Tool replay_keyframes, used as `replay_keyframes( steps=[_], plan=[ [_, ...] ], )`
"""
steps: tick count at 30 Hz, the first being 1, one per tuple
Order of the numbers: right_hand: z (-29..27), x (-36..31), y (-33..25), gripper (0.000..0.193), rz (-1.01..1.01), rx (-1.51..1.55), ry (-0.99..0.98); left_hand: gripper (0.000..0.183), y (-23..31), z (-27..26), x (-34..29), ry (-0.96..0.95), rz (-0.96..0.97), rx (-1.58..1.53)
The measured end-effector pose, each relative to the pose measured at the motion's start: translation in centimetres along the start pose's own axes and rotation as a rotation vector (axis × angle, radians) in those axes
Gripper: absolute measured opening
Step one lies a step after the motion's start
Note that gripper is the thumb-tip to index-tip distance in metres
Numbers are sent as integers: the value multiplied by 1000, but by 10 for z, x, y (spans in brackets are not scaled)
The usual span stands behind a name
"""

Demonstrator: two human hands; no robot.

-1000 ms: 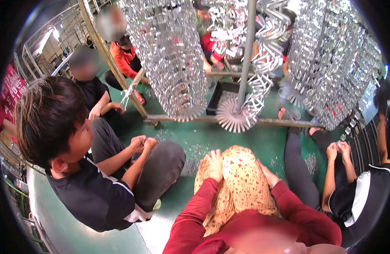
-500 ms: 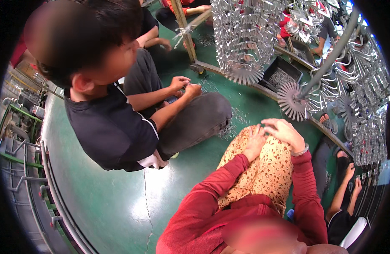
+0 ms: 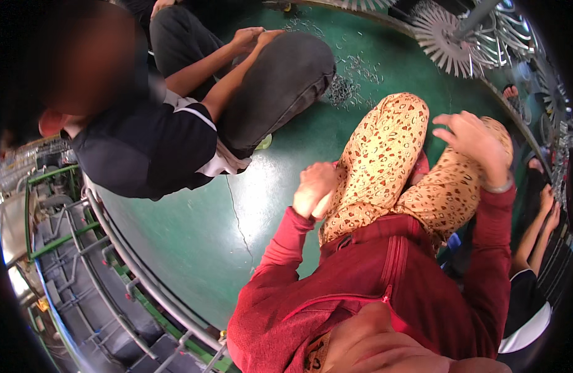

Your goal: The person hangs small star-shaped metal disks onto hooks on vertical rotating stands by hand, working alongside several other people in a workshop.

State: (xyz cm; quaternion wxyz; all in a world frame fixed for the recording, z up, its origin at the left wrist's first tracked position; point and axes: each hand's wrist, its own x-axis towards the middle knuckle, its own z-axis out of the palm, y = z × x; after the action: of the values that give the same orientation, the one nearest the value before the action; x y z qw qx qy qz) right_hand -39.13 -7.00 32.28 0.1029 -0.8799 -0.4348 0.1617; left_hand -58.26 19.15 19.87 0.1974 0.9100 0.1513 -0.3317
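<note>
My left hand (image 3: 316, 188) is beside my left thigh, against the side of my yellow trousers (image 3: 383, 146), which have a brown and red print. Its fingers are turned away and mostly hidden, so I cannot tell if they hold anything. Over my right knee hovers my right hand (image 3: 476, 138), fingers apart and nothing seen in them; a bracelet circles that wrist. On the green floor (image 3: 280, 205) in front of my knees lies a heap of small metal pieces (image 3: 344, 91), with more scattered around it.
A person in dark clothes (image 3: 146, 146) sits close on my left, hands together above a knee. Ahead and right stands a rack with a fan-shaped metal wheel (image 3: 445, 42). Another person's hands (image 3: 549, 210) show at far right. Metal railing (image 3: 140, 264) runs along the left.
My hands, close together over my knees before, have moved apart: the left back beside my thigh, the right outward over the right knee. My knees have spread, and the view has tilted downward.
</note>
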Motion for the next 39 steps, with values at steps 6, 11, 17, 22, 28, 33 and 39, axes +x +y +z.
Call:
replay_keyframes(
  steps=[6,11,17,22,28,33,39],
  plan=[
    [-45,10,-19,19,-2,-267,-96,44,-73,28,106,-312,279,221],
    [65,3,0,10,-392,-107,-82,66,-76,71,258,682,-57,-138],
    [74,-10,-2,3,-629,127,166,100,26,14,303,553,-194,-267],
    [66,-16,10,6,-522,-314,498,44,-9,42,344,585,-12,-87],
    [56,-14,13,23,-535,248,548,21,-52,40,357,726,279,-214],
    [48,-9,0,30,-520,109,340,31,-27,-7,307,583,101,-398],
    [90,38,-10,19,-323,-75,46,38,-53,-20,289,190,123,-74]
  ],
)
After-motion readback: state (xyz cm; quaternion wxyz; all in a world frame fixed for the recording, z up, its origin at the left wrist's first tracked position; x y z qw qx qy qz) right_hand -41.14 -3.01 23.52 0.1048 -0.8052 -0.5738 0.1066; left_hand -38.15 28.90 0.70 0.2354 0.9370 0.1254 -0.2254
